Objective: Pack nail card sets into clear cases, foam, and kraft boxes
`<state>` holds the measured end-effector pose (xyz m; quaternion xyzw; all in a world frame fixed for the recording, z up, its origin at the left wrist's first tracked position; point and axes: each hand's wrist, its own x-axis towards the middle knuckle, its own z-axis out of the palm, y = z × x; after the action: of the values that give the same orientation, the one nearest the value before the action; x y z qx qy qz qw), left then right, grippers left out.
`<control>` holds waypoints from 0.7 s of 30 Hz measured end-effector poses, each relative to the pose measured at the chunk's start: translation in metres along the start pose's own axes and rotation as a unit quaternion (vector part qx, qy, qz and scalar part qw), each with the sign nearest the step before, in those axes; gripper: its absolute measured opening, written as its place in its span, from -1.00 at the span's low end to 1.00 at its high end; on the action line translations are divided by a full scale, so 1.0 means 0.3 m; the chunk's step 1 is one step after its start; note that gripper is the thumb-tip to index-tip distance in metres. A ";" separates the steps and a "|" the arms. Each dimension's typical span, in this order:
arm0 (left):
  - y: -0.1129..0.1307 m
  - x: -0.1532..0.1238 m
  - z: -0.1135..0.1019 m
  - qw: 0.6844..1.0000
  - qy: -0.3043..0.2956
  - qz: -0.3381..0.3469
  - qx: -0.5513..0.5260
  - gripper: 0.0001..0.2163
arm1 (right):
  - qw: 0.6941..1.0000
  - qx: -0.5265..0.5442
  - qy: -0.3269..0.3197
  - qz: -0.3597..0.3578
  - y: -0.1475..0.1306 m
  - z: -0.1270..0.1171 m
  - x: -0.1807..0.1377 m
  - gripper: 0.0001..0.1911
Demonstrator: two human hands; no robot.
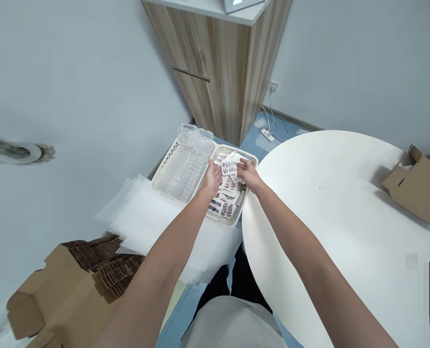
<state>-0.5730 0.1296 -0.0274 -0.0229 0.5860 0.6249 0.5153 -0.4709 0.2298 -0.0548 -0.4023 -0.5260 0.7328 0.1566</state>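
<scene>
Round white table (345, 217): stood at the person's right, a folded cardboard box (420, 188) on its far edge. Wooden cabinet (218, 67): against the wall beyond. Stack of flat cardboard boxes (80, 280): lower left, beside translucent sheets (142, 222). White basket (171, 164): held clear plastic trays. Second basket (251, 158): just beside it, held packets of small patterned items. Left hand (212, 178) and right hand (247, 175): both over that second basket, fingers closed on one packet (230, 166) between them.
</scene>
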 end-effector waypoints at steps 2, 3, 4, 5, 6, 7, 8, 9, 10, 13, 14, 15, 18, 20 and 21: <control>0.000 -0.041 -0.011 1.000 0.004 0.011 0.015 -0.32 | 1.000 -0.008 0.007 -0.014 -0.015 0.019 -0.046 -0.33; -0.002 -0.067 -0.020 1.000 0.005 0.021 0.020 -0.33 | 1.000 -0.016 0.011 -0.024 -0.024 0.029 -0.076 -0.36; -0.005 -0.096 -0.031 0.999 0.007 0.035 0.022 -0.35 | 0.999 -0.025 0.015 -0.035 -0.033 0.041 -0.111 -0.38; -0.011 -0.129 -0.045 0.999 0.005 0.046 0.023 -0.38 | 0.998 -0.037 0.016 -0.045 -0.040 0.053 -0.149 -0.40; -0.019 -0.164 -0.061 0.998 0.003 0.058 0.024 -0.42 | 0.997 -0.049 0.022 -0.053 -0.046 0.065 -0.191 -0.42; -0.030 -0.202 -0.079 0.997 0.001 0.069 0.023 -0.45 | 0.996 -0.064 0.026 -0.060 -0.049 0.077 -0.236 -0.45; -0.043 -0.241 -0.098 0.997 0.000 0.077 0.021 -0.48 | 0.994 -0.078 0.032 -0.066 -0.048 0.089 -0.283 -0.48; -0.058 -0.282 -0.118 0.996 0.002 0.088 0.021 -0.50 | 0.993 -0.088 0.038 -0.073 -0.044 0.098 -0.331 -0.50; -0.075 -0.323 -0.136 0.995 -0.002 0.098 0.024 -0.53 | 0.991 -0.095 0.041 -0.079 -0.037 0.106 -0.381 -0.51; -0.138 -0.441 -0.181 0.993 -0.016 0.119 0.022 -0.57 | 0.986 -0.113 0.071 -0.098 -0.002 0.112 -0.533 -0.53; -0.162 -0.477 -0.190 0.992 -0.026 0.121 0.030 -0.57 | 0.985 -0.116 0.079 -0.101 0.012 0.108 -0.583 -0.54; -0.187 -0.510 -0.197 0.991 -0.033 0.123 0.046 -0.58 | 0.984 -0.118 0.087 -0.104 0.027 0.102 -0.634 -0.55; -0.260 -0.592 -0.198 0.982 -0.053 0.150 0.101 -0.58 | 0.982 -0.118 0.105 -0.100 0.069 0.076 -0.783 -0.53; -0.304 -0.637 -0.185 0.975 -0.078 0.168 0.121 -0.59 | 0.984 -0.112 0.100 -0.092 0.091 0.054 -0.879 -0.46; -0.323 -0.657 -0.176 0.972 -0.092 0.174 0.127 -0.60 | 0.986 -0.109 0.096 -0.088 0.101 0.042 -0.924 -0.43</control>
<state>-0.4462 -0.0529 0.0122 0.2021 0.6056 0.6250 0.4491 -0.3006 0.0286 0.0374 -0.4377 -0.6183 0.6126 0.2254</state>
